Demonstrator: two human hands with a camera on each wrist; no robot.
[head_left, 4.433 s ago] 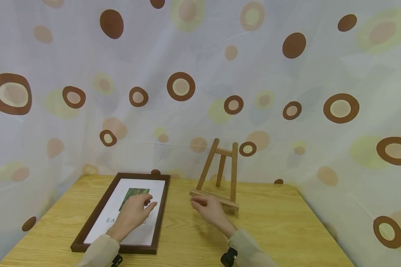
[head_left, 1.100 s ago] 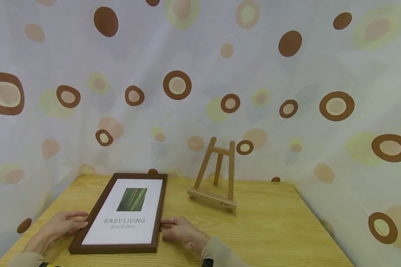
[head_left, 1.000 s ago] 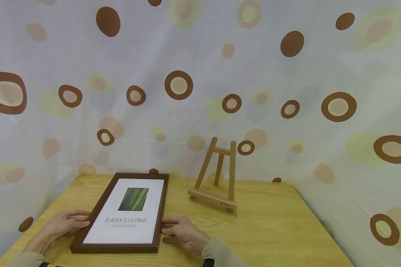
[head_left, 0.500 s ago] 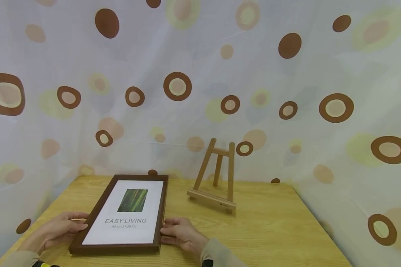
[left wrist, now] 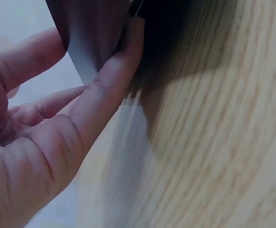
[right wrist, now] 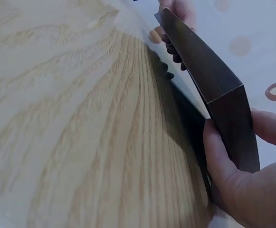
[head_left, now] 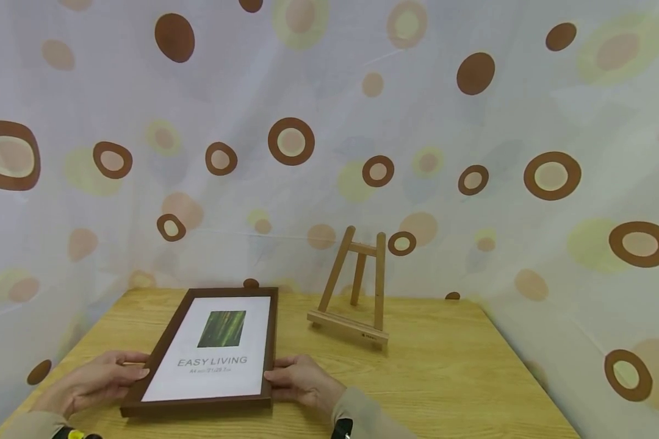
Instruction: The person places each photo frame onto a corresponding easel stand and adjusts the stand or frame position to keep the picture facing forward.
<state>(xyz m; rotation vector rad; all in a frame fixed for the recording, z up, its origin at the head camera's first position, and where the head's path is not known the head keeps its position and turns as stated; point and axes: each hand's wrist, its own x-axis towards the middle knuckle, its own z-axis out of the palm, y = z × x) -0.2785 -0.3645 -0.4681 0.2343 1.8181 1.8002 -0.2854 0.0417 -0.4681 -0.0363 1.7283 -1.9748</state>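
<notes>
A brown picture frame (head_left: 211, 353) with a white "EASY LIVING" sheet and a small green picture is at the left of the table. My left hand (head_left: 96, 381) grips its left side low down, thumb and fingers on opposite faces. Opposite it, my right hand (head_left: 304, 384) pinches the right side. In the right wrist view, the near edge of the frame (right wrist: 204, 66) is raised, with a gap and dark shadow beneath. The left wrist view shows fingers (left wrist: 104, 85) tucked against the underside. To the right, a small wooden easel (head_left: 348, 326) stands upright, bearing nothing.
The wooden table (head_left: 445, 378) runs back to a hanging curtain (head_left: 329, 91) printed with brown and pale circles, which also closes in both sides. The easel stands a short way from the frame's right side.
Over four seconds ago both hands hovered, the left over the frame, the right by the easel; since then they have moved to the frame's sides. Just now the frame shifts slightly right, its near end rising.
</notes>
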